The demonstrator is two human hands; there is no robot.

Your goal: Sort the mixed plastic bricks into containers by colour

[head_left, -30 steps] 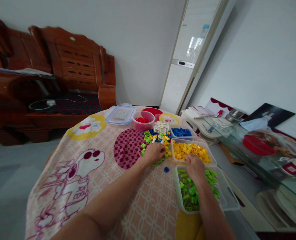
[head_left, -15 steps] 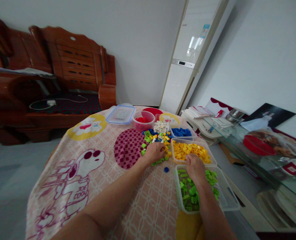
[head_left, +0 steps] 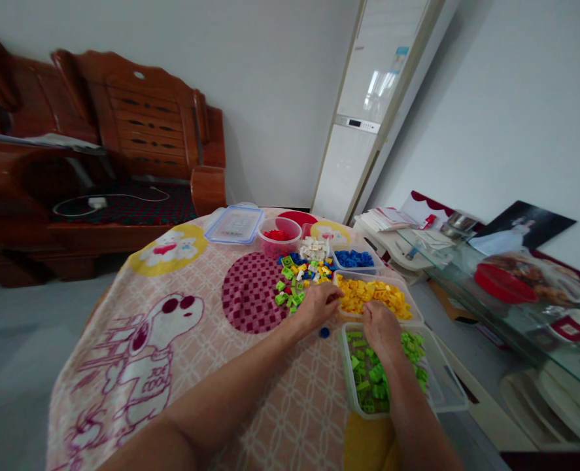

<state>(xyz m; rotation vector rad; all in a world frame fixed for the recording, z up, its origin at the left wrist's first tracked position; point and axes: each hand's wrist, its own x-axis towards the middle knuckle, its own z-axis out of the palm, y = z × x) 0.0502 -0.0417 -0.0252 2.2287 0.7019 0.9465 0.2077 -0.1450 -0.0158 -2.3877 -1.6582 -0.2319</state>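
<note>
My left hand (head_left: 320, 306) is at the left edge of the yellow-brick tub (head_left: 414, 322), its fingers curled together; anything in them is too small to make out. Over the seam between that tub and the green-brick tub (head_left: 347, 373), my right hand (head_left: 382, 325) is closed, fingertips hidden beneath it. Yellow toy bricks (head_left: 375, 293) fill the upper tub, and green toy bricks (head_left: 363, 379) lie in the lower one. Left of my left hand, a mixed pile of bricks (head_left: 290, 278) spreads on the tablecloth. A round blue piece (head_left: 324, 332) lies just below that hand.
Behind the pile stand a round tub of red bricks (head_left: 280, 243), a heap of white bricks (head_left: 314, 248) and a tub of blue bricks (head_left: 353, 259). A clear lid with blue trim (head_left: 235, 224) lies at the back left. A glass shelf (head_left: 471, 284) runs along the right.
My left hand has moved right, from the mixed pile to the edge of the yellow-brick tub, uncovering some green bricks. My right hand stays almost where it was.
</note>
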